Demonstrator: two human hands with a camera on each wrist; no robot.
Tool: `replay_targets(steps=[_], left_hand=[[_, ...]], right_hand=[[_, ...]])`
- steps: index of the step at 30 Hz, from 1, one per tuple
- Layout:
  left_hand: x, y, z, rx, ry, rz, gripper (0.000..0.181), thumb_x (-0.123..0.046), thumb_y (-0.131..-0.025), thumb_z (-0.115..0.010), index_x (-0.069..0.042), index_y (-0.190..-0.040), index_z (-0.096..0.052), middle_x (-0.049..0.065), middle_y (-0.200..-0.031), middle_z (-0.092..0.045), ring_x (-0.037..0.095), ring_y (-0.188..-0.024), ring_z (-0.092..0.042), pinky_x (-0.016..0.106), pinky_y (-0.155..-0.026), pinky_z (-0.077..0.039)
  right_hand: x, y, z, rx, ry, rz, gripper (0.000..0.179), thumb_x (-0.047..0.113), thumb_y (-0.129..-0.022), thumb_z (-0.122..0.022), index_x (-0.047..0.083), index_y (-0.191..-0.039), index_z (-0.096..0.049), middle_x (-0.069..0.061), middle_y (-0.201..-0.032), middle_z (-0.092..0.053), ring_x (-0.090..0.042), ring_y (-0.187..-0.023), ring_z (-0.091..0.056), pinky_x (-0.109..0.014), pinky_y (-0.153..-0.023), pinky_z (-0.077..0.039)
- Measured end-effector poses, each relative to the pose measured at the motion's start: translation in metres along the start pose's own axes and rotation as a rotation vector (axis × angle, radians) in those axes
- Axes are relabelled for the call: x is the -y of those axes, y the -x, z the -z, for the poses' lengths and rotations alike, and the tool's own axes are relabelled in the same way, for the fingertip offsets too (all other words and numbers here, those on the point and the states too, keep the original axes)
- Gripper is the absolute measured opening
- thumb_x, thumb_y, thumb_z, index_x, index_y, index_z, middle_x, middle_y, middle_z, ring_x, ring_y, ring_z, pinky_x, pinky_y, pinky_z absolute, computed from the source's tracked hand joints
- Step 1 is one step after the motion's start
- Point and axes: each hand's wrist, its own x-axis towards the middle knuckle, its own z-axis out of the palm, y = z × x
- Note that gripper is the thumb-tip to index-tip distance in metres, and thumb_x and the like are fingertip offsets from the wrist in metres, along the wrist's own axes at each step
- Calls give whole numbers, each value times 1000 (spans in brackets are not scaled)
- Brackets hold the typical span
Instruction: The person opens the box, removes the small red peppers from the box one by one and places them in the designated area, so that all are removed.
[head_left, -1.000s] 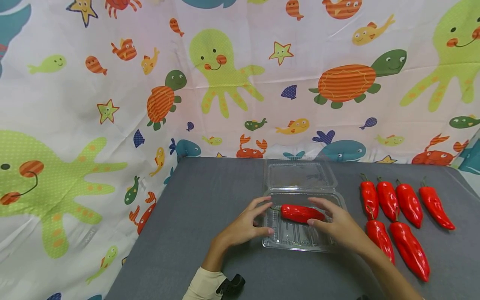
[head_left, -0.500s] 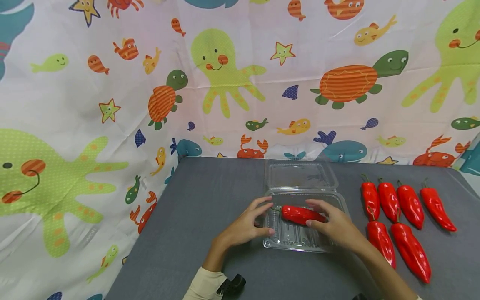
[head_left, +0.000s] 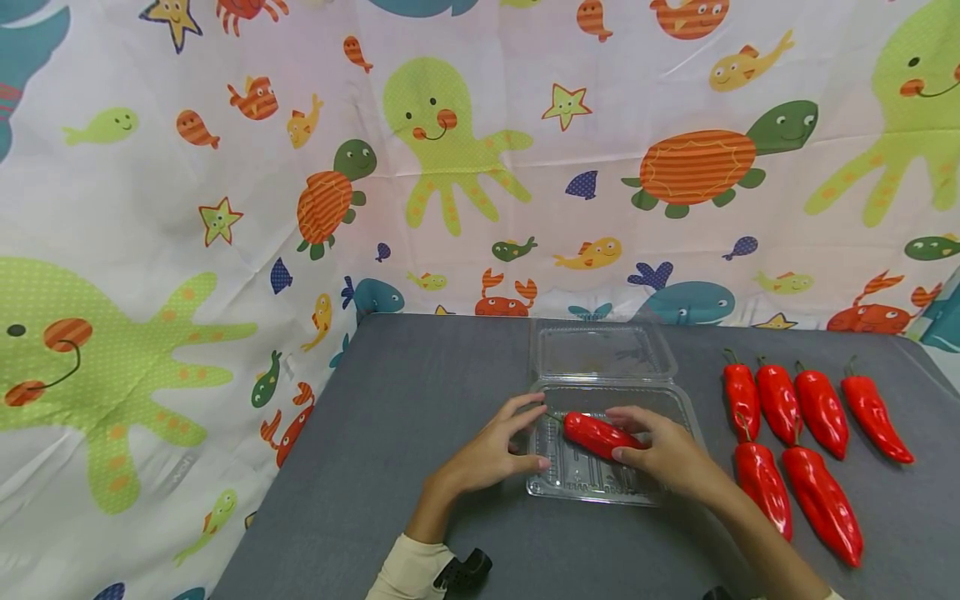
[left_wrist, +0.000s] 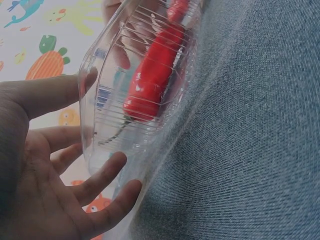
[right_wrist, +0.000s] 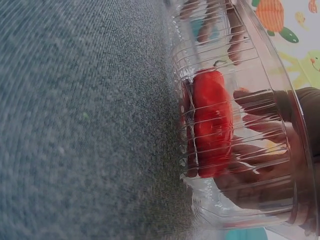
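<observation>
A red pepper (head_left: 596, 433) with a thin green stem lies slantwise in the base of a clear plastic clamshell box (head_left: 558, 482), whose lid is folded back. My right hand (head_left: 667, 450) reaches into the box and pinches the pepper near its tip, thumb on the near side. In the right wrist view the pepper (right_wrist: 212, 120) and the fingers (right_wrist: 260, 155) show through the clear wall. Spread loosely at the box's left end is my left hand (head_left: 487, 446). The left wrist view has its fingertips (left_wrist: 117, 160) right at the box's rim.
Several more red peppers (head_left: 821, 408) lie in two rows on the grey tabletop (head_left: 420, 375), right of the box. The lid (head_left: 600, 350) lies flat behind the base. A sea-animal curtain (head_left: 465, 200) hangs along the back and left.
The pepper's tip has swung toward the person, so it now lies more slanted in the box. My right hand has shifted slightly left with it. The left hand stays in place.
</observation>
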Motion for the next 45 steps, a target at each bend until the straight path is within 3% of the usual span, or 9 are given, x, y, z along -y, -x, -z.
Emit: replay_targets(steps=[28, 37, 45], left_hand=[[1, -1, 0, 2, -4, -12, 80, -34, -96, -79, -11, -164, -41, -11, -172, -25, 27, -140, -52, 38, -102, -54], [0, 0, 1, 0, -6, -15, 80, -34, -96, -79, -13, -164, -42, -10, -172, -25, 25, -140, -51, 36, -101, -54], [-2, 1, 1, -1, 0, -16, 79, -35, -96, -78, -13, -163, -42, -11, -172, -24, 25, -141, -52, 42, -104, -54]], right_hand=[[1, -1, -3, 31, 43, -8, 59, 6, -85, -87, 5, -140, -66, -18, -120, -75, -33, -104, -72, -54, -88, -61], [6, 4, 3, 25, 54, 12, 60, 9, -86, -87, 8, -141, -65, -18, -119, -76, -33, -104, -73, -54, -86, -61], [8, 13, 12, 14, 32, -8, 60, 10, -88, -86, 9, -144, -63, -19, -122, -75, -34, -105, -73, -50, -82, -63]])
